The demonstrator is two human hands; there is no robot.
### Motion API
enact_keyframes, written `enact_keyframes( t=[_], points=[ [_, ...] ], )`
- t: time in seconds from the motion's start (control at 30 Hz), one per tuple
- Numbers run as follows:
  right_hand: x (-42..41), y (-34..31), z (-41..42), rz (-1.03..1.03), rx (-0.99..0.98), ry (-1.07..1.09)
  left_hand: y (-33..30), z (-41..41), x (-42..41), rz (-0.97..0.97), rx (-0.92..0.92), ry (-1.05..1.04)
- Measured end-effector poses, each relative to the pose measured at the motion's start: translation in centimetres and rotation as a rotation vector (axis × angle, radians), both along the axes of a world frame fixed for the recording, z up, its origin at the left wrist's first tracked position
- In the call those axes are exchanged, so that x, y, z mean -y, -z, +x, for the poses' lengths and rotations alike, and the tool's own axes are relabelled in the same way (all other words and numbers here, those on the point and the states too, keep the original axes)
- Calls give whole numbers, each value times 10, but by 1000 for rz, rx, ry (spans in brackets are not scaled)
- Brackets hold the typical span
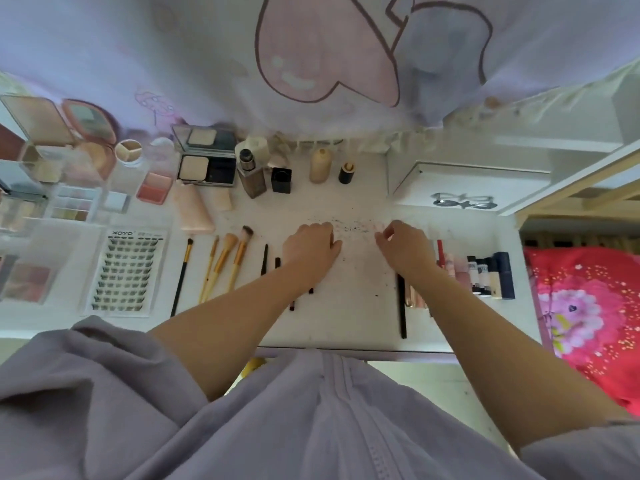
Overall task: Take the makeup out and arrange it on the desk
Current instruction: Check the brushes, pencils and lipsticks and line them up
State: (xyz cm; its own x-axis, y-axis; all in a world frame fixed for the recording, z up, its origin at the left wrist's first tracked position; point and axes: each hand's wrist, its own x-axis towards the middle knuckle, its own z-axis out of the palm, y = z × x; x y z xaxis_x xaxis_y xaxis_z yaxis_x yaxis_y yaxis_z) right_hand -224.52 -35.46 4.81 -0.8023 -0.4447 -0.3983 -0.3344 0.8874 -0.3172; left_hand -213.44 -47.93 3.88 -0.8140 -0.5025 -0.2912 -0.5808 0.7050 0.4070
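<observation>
Presently, left hand [309,245] lay flat, fingers released; right hand [403,245] fingers were curled, grasp undeterminable. Forearms risked rolling eyeliner pencils [264,259] and lipstick tubes [485,275] off the counter [360,299].

— Is any writing legible?

— Yes. "XOYO" is printed in dark capitals along the top edge of the false-lash card [126,271], lying at the left of the frame.

— Anything else?

— The small tubes [483,277] at the right carry labels, but these are too blurred to read.
</observation>
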Motion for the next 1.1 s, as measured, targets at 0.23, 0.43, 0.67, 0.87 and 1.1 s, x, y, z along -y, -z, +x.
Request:
enact_keyframes(
  t=[0.23, 0.43, 0.67, 0.87, 1.1],
  points=[
    [0, 7, -54, 328, -120, -225, 14, -48, -78, 165, 114, 143],
    [10, 13, -57, 228, -27, -237, 18, -53, -83, 306, 121, -28],
    [18, -17, -39, -228, 387, -98, -5, -37, -48, 717, -134, -250],
    [12, -57, -16, -67, 701, -464, -27, 14, -12, 476, -23, 181],
    [12, -58, 18, -43, 759, -555, -31, 57, 4, 390, 46, 311]
  ],
)
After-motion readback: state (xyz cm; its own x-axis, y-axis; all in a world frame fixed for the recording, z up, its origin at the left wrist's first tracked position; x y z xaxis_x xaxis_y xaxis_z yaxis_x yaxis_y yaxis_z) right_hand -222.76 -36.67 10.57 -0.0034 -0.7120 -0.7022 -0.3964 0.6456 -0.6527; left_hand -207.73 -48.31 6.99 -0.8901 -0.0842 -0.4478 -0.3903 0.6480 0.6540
